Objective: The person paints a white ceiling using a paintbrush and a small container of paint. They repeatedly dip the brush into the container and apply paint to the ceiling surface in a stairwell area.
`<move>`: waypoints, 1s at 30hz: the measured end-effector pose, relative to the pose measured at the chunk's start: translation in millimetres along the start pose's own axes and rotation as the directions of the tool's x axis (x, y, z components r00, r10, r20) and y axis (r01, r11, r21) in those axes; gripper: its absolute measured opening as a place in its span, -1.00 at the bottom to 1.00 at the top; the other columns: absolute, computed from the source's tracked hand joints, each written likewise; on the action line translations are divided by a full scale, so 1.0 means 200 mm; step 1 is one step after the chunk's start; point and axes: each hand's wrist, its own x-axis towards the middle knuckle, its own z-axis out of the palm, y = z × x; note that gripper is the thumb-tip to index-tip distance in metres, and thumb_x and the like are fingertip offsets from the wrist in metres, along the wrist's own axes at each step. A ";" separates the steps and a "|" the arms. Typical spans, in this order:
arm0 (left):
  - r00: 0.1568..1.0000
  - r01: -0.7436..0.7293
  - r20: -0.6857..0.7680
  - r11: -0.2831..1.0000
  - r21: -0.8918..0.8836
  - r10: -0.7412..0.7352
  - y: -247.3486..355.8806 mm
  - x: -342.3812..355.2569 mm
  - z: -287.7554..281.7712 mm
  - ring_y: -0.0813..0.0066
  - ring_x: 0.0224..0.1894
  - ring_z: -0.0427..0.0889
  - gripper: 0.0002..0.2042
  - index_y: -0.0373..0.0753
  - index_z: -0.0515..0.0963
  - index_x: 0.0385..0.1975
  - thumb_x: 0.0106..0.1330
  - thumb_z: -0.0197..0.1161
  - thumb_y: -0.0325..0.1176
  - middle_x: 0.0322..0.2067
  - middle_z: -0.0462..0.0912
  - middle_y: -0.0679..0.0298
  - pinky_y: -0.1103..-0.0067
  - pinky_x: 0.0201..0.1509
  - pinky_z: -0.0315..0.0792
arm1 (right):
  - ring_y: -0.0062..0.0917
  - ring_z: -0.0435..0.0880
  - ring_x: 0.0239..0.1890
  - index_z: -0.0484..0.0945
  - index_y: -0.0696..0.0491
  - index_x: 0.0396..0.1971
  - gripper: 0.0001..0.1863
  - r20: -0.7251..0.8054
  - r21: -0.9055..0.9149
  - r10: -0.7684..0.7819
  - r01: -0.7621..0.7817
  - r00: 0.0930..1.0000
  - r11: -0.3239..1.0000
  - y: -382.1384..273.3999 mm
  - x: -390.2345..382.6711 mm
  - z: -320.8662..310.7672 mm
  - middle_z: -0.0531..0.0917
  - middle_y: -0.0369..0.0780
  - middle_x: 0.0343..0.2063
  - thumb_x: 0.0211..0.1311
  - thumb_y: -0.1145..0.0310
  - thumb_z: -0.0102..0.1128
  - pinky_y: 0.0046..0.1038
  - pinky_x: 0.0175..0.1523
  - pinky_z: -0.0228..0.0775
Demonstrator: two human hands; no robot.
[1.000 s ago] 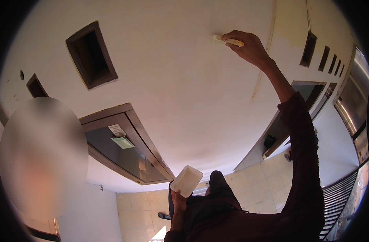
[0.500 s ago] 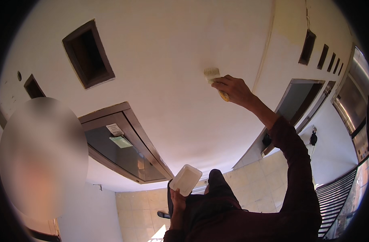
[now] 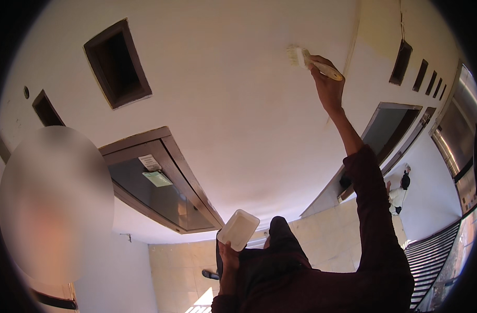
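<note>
My right hand point(image 3: 328, 83) grips a paintbrush point(image 3: 323, 68) with a pale yellowish handle, raised on the white wall point(image 3: 233, 94); its pale bristles point(image 3: 293, 55) are at the wall's surface, right of a dark-framed square opening point(image 3: 117, 65). My left hand point(image 3: 229, 263) holds a shallow white rectangular tray point(image 3: 238, 229) low in front of my body, by my dark-clothed legs.
A brown-framed window point(image 3: 188, 188) with papers is left, a blurred person's head point(image 3: 56, 203) nearer. At right are small openings point(image 3: 420, 74), a doorway point(image 3: 384, 130), a partly visible person in white point(image 3: 397, 200) and a striped railing point(image 3: 431, 261). Tiled floor point(image 3: 176, 261) lies below.
My right hand and brush dropped down the wall, then moved back up and rightward, now turned differently. The person in white has come into sight at right. My left hand still holds the tray.
</note>
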 end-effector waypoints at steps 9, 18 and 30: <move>1.000 -0.012 0.013 1.000 0.002 0.012 -0.02 0.01 -0.02 0.11 0.22 0.62 -0.49 -0.06 0.20 0.43 0.52 0.13 -0.28 0.27 0.46 0.13 0.22 0.05 0.72 | -0.42 0.74 -0.11 0.69 -0.11 -0.09 -0.78 0.613 -0.325 -0.314 0.594 0.725 0.736 -0.03 -0.41 0.16 0.72 -0.37 -0.04 0.29 0.45 0.37 -0.42 -0.11 0.69; 1.000 -0.010 -0.019 1.000 0.006 0.010 0.00 -0.01 -0.01 0.05 0.23 0.60 -0.47 -0.08 0.18 0.43 0.51 0.13 -0.28 0.30 0.43 0.10 0.18 0.04 0.72 | -0.60 0.74 -0.28 0.72 0.02 -0.06 -0.79 0.401 0.015 0.035 -0.044 0.915 0.999 -0.17 0.00 0.18 0.80 -0.29 -0.15 0.35 0.38 0.35 -0.51 -0.15 0.63; 1.000 0.008 0.009 1.000 0.030 -0.009 0.00 0.03 0.03 0.08 0.21 0.62 -0.47 -0.07 0.19 0.42 0.51 0.16 -0.24 0.28 0.45 0.11 0.20 0.02 0.73 | -0.38 0.72 -0.15 0.67 -0.14 -0.11 -0.65 0.147 -0.434 -0.522 0.529 0.840 0.729 -0.27 0.04 0.47 0.61 -0.36 -0.08 0.09 0.52 0.45 -0.34 -0.27 0.69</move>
